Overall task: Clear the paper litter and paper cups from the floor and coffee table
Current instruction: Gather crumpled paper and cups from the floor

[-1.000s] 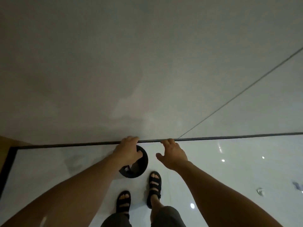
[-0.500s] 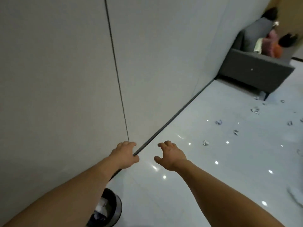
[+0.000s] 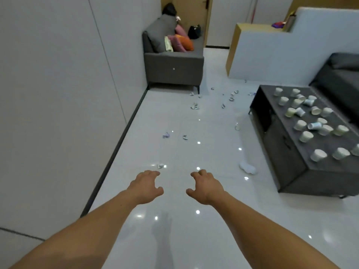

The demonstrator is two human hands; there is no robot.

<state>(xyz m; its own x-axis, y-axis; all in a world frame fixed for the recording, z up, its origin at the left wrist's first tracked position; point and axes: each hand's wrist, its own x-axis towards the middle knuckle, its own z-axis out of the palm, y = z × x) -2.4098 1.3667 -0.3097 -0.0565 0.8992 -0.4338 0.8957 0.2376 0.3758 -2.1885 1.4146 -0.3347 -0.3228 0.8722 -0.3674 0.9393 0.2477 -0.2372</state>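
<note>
Cups point(image 3: 306, 136), roughly twenty, are sitting on the dark counter point(image 3: 287, 167) at right, several lying on their sides. Whether anything is in them cannot be told. Scraps point(image 3: 194, 107), about a dozen, are lying scattered over the floor point(image 3: 194, 239) between counter and sofa point(image 3: 172, 68). The left grip point(image 3: 144, 188) and right grip point(image 3: 206, 188) are hovering wide over the floor, fingers loosely curled, holding nothing.

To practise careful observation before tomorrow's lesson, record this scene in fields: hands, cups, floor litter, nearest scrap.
Hands: left hand and right hand held out over the floor, fingers loosely curled, holding nothing
Cups: many paper cups on the coffee table, some lying on their sides
Floor litter: paper scraps scattered from the grey sofa toward the hands
Nearest scrap: just beyond the left hand
</note>
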